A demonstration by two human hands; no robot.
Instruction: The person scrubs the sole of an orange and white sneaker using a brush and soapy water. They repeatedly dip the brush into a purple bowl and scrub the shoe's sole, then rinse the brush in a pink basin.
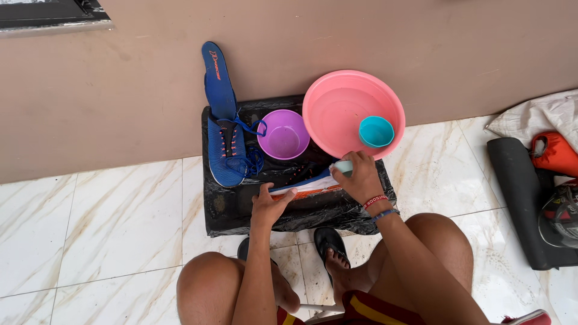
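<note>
- I am squatting on the marble floor (120,222), knees wide, with my feet in dark sandals (330,241) just short of a black plastic sheet (229,210) spread against the wall.
- My left hand (269,204) rests on the near end of a blue and white shoe (307,185) that lies on its side on the sheet; the fingers are spread and partly curled, pressing it down rather than wrapped around it.
- My right hand (361,177) is closed around a small pale green brush (343,166), held against the far end of the same shoe.
- I judge the shoe light, its fabric upper soft and giving, the sole stiffer; wet, it would be slippery, so the firmer sole edge is the best place to hold it.
- Beyond it, to the left, a second blue shoe (227,150) stands on the sheet, its laces loose, with a blue insole (217,78) propped upright against the wall.
- Just beside that shoe sits a small purple bowl (283,134).
- To its right a large pink basin (337,108) leans on the wall, with a teal cup (376,131) inside it.
- Well apart to the right lie a black mat (518,192) and an orange bag (557,153).
</note>
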